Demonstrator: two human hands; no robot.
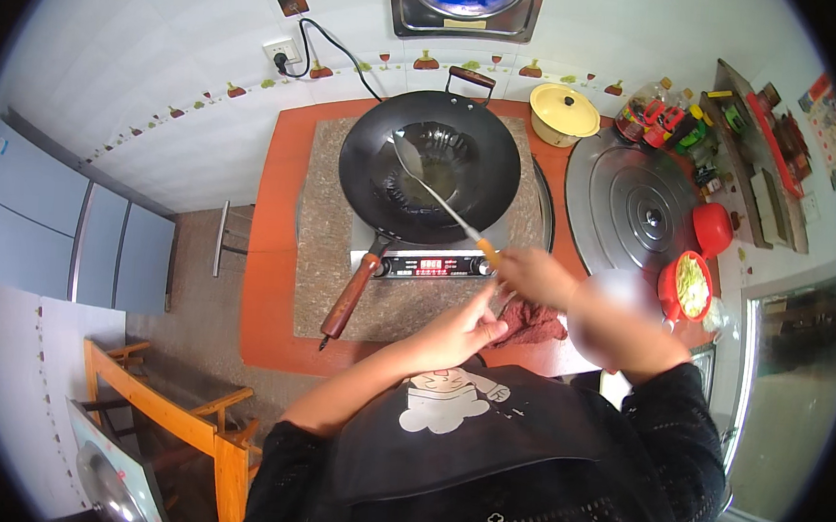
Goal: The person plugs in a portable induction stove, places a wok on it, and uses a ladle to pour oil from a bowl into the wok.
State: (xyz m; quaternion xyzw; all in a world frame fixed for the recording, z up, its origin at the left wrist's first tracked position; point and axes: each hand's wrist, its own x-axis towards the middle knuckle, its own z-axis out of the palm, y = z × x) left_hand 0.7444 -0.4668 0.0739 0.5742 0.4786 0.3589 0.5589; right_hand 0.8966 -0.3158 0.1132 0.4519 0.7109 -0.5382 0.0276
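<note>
My right hand (pixel 535 274) is closed around the yellow handle of a metal wok spatula (pixel 440 199). The spatula's blade rests inside a black wok (pixel 359 164), against its left inner side, where a shiny liquid lies at the bottom. The wok stands on an induction cooker (pixel 417 267) with a lit red display. My left hand (pixel 468 321) is near the cooker's lower right edge, just below my right hand, thumb apart from the fingers; no object shows in it. A crumpled dark red cloth (pixel 532 325) lies beside it.
A yellow lidded enamel pot (pixel 563 115) stands behind right. Farther right are a large round metal lid (pixel 608 201), several sauce bottles (pixel 642 117) and a red container of chopped greens (pixel 693 285). The wok's wooden handle (pixel 349 300) points toward the table's front edge. A wooden chair (pixel 158 403) stands at lower left.
</note>
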